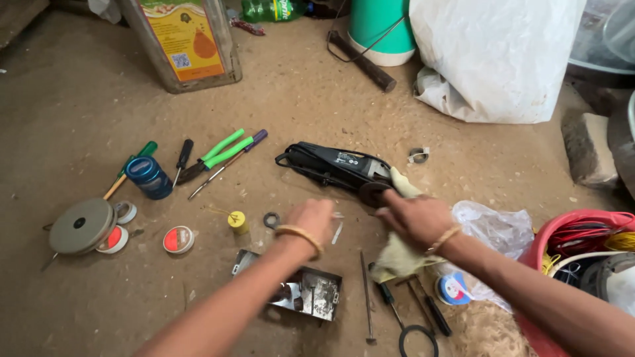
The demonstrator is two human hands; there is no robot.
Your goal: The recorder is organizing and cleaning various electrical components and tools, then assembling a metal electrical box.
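1. From the head camera, both arms reach forward over a dusty dirt floor [86, 99] strewn with tools.
2. The right hand [417, 218] presses a pale yellow cloth [397, 254] against the round head of a black power grinder [337, 168]; its fingers are curled on the cloth, gripping it. A yellowish band sits on that wrist.
3. The grinder lies on its side on the floor, just ahead of the hands, its cord looped at the far end.
4. The left hand [311, 218] is blurred, hovering low over the floor just left of the grinder's head; I cannot tell whether its fingers are spread or closed, nor whether it holds anything. It wears a similar band.
5. Near it lie a small metal ring [271, 220] and a little yellow-capped spool [238, 221].
6. Beneath the left forearm sits an open metal box [311, 294].
7. Further left are green-handled pliers [221, 152], a blue jar [149, 177] and a grey disc [83, 226].
8. By the right arm lie screwdrivers [430, 311], a crumpled clear plastic bag [496, 228] and a red basket [582, 225] of wires.
9. At the back stand a large oil tin [182, 43], a green container [380, 30] and a white sack [496, 56].
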